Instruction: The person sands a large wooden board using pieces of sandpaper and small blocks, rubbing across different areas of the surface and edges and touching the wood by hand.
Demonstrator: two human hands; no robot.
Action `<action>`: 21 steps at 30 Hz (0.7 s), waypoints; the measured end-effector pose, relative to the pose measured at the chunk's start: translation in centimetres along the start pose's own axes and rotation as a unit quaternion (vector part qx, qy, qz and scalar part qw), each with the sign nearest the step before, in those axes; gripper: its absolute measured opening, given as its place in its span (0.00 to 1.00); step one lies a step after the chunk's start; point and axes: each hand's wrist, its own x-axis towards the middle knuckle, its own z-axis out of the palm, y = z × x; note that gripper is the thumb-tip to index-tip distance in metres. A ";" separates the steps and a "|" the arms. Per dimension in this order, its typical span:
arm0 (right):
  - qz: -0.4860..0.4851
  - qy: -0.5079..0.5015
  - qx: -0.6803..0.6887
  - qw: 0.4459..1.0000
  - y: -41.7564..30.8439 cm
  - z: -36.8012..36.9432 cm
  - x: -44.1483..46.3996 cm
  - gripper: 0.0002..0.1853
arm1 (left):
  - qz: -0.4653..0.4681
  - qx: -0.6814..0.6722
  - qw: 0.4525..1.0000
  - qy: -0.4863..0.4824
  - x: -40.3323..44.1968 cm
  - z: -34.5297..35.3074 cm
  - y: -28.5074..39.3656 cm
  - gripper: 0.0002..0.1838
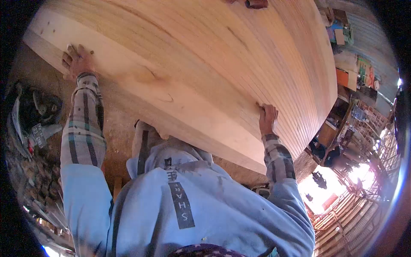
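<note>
A large pale wooden panel (192, 73) with fine lengthwise lines fills the upper middle of the view. On its left end lies my left hand (80, 61), fingers spread on the surface near the edge. My right hand (268, 118) rests on the right part of the panel, its fingers bent and close together; whether anything small is under them cannot be made out. Both forearms are in plaid sleeves. The panel's near edge runs past the front of my light blue top.
At the top edge another person's fingers (256, 4) touch the panel. A motorbike (38, 128) with a plate stands at the left. Shelves and boxes (346, 79) line the right side, and a person in dark clothes (332, 156) is beyond the panel's right edge.
</note>
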 end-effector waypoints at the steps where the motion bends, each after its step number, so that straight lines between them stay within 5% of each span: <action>1: 0.009 0.006 0.023 1.000 -0.5 -0.3 0.4 0.05 | -0.033 -0.019 0.999 0.000 -0.3 -0.7 0.3 0.32; 4: -0.151 0.032 0.055 0.987 -12.4 1.9 10.3 0.16 | -0.002 0.046 0.999 0.019 -0.2 1.0 -1.2 0.35; 6: -0.170 0.064 0.079 0.980 -20.4 5.7 17.9 0.14 | 0.031 0.137 0.990 -0.002 0.4 0.9 -1.6 0.33; 7: -0.178 0.134 0.206 0.953 -23.7 8.7 21.6 0.15 | 0.045 0.167 0.985 -0.008 0.7 0.9 -1.8 0.33; 10: -0.152 0.084 0.176 0.969 -31.1 3.7 26.2 0.10 | 0.042 0.139 0.988 -0.048 1.1 -1.4 -2.0 0.33; 13: -0.171 0.117 0.125 0.970 -25.0 4.9 21.8 0.16 | 0.044 0.105 0.990 -0.080 2.2 -0.1 -2.0 0.33; 15: -0.153 0.039 0.162 0.974 -16.4 3.2 14.5 0.19 | 0.069 0.053 0.996 0.027 2.9 4.8 -4.4 0.34; 17: -0.142 0.046 -0.032 0.988 -6.5 1.2 5.7 0.16 | 0.077 0.024 0.993 0.084 3.0 5.7 -4.4 0.35; 18: -0.048 -0.013 0.005 0.999 0.7 2.1 1.3 0.11 | 0.078 0.029 0.994 0.077 3.0 5.2 -3.5 0.35; 19: -0.061 -0.047 -0.095 0.992 5.8 1.2 -2.4 0.09 | 0.077 0.035 0.994 0.070 2.7 4.9 -3.3 0.35; 21: 0.072 -0.023 -0.033 0.997 5.5 -3.7 -4.0 0.08 | 0.076 0.050 0.994 0.056 2.1 4.2 -3.2 0.35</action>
